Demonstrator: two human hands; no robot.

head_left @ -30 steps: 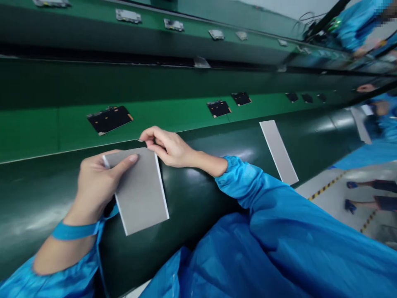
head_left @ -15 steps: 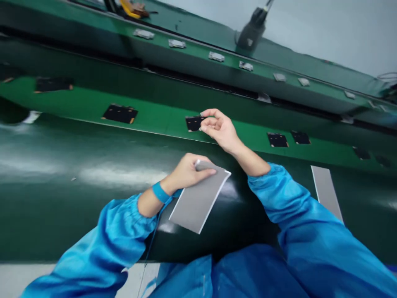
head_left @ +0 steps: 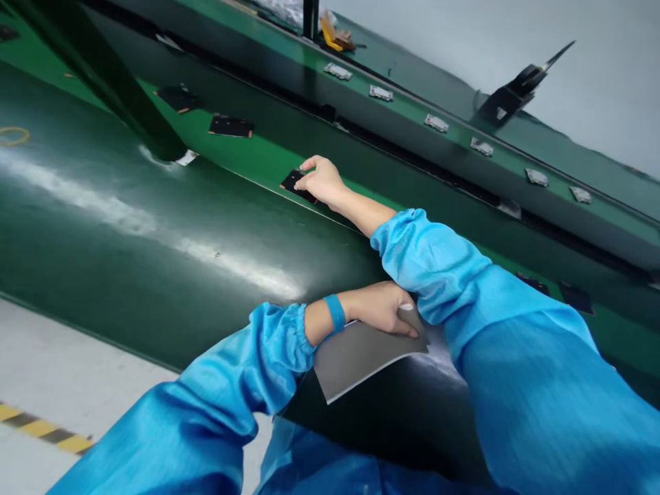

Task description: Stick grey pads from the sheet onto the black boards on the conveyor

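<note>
My left hand (head_left: 384,307) is closed on a thin grey sheet (head_left: 364,354) with a pale edge, held low over the dark green bench. Its thumb lies across the sheet's upper face near the far end. Further off, my right hand (head_left: 322,182) reaches onto the bright green strip, thumb and index finger bent round a flat black board (head_left: 291,180) with copper-coloured corners. The fingers partly cover that board, which seems to lie on the strip. My right sleeve hides part of the strip.
More black boards (head_left: 231,126) lie along the strip, left and right. A dark green post (head_left: 111,82) rises at left. Small silvery parts (head_left: 380,93) line the raised ledge behind. A black device (head_left: 508,96) stands at the back; a yellow ring (head_left: 14,136) lies far left.
The view has swung left, and the post now shows. My right hand has shifted left along the strip to another black board. The left hand still holds the grey sheet, now turned sideways.
</note>
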